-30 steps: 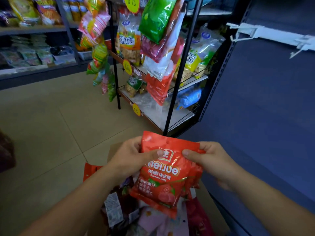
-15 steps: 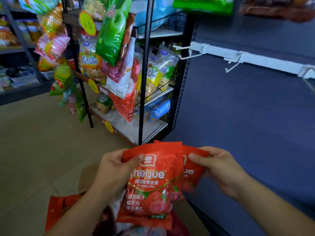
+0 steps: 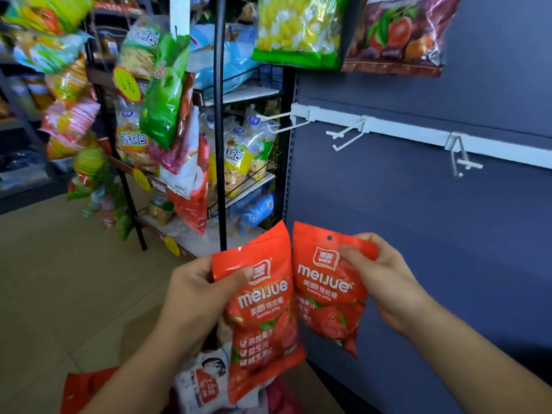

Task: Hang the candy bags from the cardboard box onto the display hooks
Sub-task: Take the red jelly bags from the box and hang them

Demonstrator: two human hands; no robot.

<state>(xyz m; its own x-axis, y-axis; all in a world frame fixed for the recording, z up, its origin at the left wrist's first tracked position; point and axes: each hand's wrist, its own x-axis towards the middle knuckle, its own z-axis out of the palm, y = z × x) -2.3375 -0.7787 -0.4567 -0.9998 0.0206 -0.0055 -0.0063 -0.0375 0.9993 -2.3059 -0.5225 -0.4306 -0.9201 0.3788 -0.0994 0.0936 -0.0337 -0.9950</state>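
Note:
My left hand (image 3: 197,291) grips the top of a red candy bag (image 3: 263,318) with its thumb on the front. Beside it, my right hand (image 3: 379,273) pinches a second red candy bag (image 3: 325,297) near its top right corner; a hang hole shows at that bag's top. Both bags hang in front of the blue panel, below the white rail (image 3: 388,130) with three bare display hooks (image 3: 346,137). Under my hands the cardboard box (image 3: 134,333) holds more bags, mostly hidden by my arms.
A black wire rack (image 3: 219,144) full of snack bags stands to the left of the blue panel (image 3: 448,234). Green and dark snack bags (image 3: 298,28) hang above the rail. Tiled floor (image 3: 59,279) spreads to the left, with store shelves at the far left.
The two red bags, held overlapped before, are now pulled apart, one in each hand. The view has tilted up and the hooks sit nearer the middle.

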